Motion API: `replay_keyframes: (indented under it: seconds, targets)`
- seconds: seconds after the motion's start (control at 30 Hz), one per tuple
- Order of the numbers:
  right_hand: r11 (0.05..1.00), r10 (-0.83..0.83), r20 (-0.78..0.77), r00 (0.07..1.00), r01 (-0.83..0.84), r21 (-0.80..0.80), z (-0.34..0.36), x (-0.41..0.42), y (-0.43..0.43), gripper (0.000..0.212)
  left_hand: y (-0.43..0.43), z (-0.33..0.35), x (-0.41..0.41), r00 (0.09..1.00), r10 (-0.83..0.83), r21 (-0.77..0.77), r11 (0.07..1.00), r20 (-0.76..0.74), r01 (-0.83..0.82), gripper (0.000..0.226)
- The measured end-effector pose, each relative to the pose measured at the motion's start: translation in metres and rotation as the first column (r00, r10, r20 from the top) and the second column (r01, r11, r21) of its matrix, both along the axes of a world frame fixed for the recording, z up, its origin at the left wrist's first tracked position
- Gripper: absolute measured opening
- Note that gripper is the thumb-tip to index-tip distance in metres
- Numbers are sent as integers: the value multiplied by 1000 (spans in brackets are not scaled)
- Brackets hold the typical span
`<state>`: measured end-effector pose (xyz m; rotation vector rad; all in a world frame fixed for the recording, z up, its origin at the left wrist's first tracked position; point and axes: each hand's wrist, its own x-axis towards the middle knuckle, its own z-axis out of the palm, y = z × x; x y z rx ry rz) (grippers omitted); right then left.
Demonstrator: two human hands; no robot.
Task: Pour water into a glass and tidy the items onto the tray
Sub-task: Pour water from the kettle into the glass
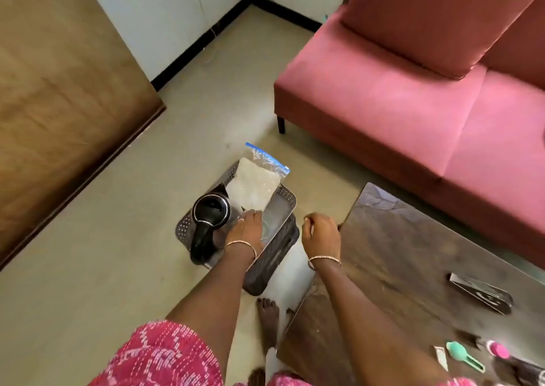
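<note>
A grey perforated tray (287,197) rests on a dark stool on the floor. On it stands a black jug (211,212) with its handle pointing toward me, and a zip bag (256,183) of white grains leans over the far rim. A clear glass (269,229) sits on the tray's near right part. My left hand (244,230) reaches down onto the tray and its fingers wrap the glass's left side. My right hand (321,235) hovers to the right of the tray, near the table corner, with its fingers curled and nothing in it.
The dark stool (272,267) under the tray stands beside a dark wooden table (413,253). On the table lie a black flat device (480,293), a teal scoop (463,356) and a pink-topped item (500,351). A pink sofa (413,96) stands behind, a wooden door (59,105) at left.
</note>
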<state>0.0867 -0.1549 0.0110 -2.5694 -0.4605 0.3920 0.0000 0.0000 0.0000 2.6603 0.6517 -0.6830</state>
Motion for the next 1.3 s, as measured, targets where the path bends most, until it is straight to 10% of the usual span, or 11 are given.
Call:
replay_keyframes:
  seconds: [0.43,0.87,1.07,1.3]
  targets:
    - [999,25,-150,988,-19,44,-82,9,18,19,26,-78,55,932,-253,148,943,-259,298,56]
    - [981,-66,-177,982,97,171,-54,6,19,18,25,-44,28,965,-260,170,952,11,255,83]
    - [951,-70,-222,973,132,279,-12,5,29,18,17,20,3,925,29,-53,999,379,-9,89]
    - [908,-29,-213,977,115,404,35,2,47,22,9,94,-47,611,540,-439,838,579,-325,85]
